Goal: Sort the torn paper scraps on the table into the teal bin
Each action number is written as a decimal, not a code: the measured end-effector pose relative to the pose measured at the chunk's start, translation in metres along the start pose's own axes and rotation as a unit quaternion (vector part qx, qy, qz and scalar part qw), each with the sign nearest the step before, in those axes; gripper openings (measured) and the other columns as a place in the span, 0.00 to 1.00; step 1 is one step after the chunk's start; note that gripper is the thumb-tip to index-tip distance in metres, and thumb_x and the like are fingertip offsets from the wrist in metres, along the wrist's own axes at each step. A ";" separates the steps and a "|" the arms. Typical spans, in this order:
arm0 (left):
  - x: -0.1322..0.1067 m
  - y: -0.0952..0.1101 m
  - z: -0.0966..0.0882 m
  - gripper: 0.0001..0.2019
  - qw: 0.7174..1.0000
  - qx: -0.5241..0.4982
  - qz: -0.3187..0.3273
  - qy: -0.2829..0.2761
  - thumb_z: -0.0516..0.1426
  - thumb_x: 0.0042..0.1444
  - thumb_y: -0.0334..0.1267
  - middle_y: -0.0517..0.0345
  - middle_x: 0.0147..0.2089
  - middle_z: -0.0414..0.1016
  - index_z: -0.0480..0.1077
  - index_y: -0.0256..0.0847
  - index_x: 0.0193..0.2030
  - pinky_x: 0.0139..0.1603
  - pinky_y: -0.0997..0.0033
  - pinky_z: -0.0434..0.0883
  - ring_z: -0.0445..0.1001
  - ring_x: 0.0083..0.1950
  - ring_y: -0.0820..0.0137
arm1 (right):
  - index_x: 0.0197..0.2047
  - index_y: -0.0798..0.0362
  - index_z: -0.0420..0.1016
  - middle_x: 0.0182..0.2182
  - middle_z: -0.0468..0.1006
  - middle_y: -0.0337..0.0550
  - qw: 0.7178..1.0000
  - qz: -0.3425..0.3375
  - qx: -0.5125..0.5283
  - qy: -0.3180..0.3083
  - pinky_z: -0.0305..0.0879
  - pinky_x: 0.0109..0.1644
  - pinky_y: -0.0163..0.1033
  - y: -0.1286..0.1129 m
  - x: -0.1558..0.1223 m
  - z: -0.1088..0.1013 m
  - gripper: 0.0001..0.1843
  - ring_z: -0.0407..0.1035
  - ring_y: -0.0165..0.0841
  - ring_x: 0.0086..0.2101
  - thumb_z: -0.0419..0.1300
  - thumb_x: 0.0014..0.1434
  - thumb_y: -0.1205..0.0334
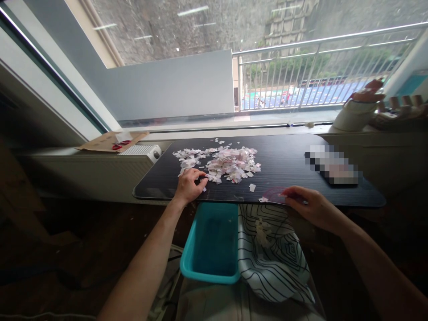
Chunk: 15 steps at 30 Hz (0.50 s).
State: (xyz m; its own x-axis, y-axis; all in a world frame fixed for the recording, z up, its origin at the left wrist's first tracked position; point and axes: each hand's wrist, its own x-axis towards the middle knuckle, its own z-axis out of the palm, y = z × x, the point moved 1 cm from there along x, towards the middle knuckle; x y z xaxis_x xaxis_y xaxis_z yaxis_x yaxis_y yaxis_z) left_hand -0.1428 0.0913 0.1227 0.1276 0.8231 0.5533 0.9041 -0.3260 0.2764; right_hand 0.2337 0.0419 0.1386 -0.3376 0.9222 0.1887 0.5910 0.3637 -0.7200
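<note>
Small white and pinkish paper scraps (232, 162) lie in a loose heap on a black wood-grain tabletop (284, 156). At the heap's near left edge is my left hand (190, 185), its thumb and forefinger curled together in a pinch; what sits between the tips is too small to make out. My right hand (306, 203) grips a thin, see-through purple plastic piece with a rounded edge (274, 195), which looks like a protractor, at the table's front edge. A scrap (263, 199) lies at its left end, and another single scrap (252, 187) lies nearby.
Below the front edge, a turquoise plastic bin (210, 277) stands beside a black-lined white cloth (277, 267) on my lap. A pixelated object (331, 165) lies at the table's right. Red-handled scissors (121, 145) rest on brown paper (100, 141) at left. A window is behind.
</note>
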 end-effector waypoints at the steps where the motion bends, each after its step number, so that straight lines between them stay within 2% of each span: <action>1: 0.000 0.000 0.000 0.09 1.000 0.000 0.000 0.000 0.57 0.54 0.42 0.55 0.40 0.75 0.75 0.42 0.37 0.49 0.60 0.67 0.71 0.44 0.62 | 0.39 0.52 0.75 0.33 0.79 0.41 1.000 -0.002 0.001 0.000 0.67 0.38 0.36 -0.001 -0.002 -0.001 0.12 0.71 0.33 0.33 0.55 0.59 0.54; 6: 0.000 0.001 0.000 0.09 1.000 0.000 0.006 0.003 0.56 0.54 0.42 0.55 0.39 0.75 0.75 0.42 0.36 0.48 0.61 0.67 0.71 0.43 0.62 | 0.40 0.52 0.75 0.34 0.80 0.43 0.999 0.001 -0.030 0.040 0.67 0.38 0.38 0.001 0.001 -0.002 0.12 0.72 0.34 0.33 0.55 0.58 0.56; 12: 0.000 0.000 0.001 0.09 1.000 -0.001 0.003 0.000 0.56 0.54 0.42 0.55 0.39 0.75 0.75 0.42 0.36 0.49 0.61 0.67 0.71 0.44 0.62 | 0.38 0.52 0.75 0.32 0.79 0.41 1.000 -0.011 -0.015 -0.019 0.67 0.37 0.36 -0.004 -0.004 -0.002 0.12 0.71 0.33 0.32 0.55 0.59 0.55; 15: 0.000 0.000 0.001 0.09 1.000 -0.001 0.000 -0.002 0.56 0.54 0.42 0.55 0.40 0.75 0.75 0.42 0.36 0.49 0.61 0.67 0.71 0.44 0.62 | 0.39 0.52 0.75 0.33 0.79 0.41 1.000 -0.015 -0.015 0.013 0.66 0.38 0.36 -0.006 0.007 0.002 0.12 0.71 0.33 0.33 0.56 0.58 0.55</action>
State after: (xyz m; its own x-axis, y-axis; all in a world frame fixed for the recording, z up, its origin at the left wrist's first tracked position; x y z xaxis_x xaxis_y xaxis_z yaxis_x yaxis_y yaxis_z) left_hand -0.1428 0.0916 0.1218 0.1292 0.8248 0.5504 0.9033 -0.3269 0.2778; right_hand 0.2266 0.0462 0.1433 -0.3364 0.9136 0.2284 0.6029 0.3952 -0.6931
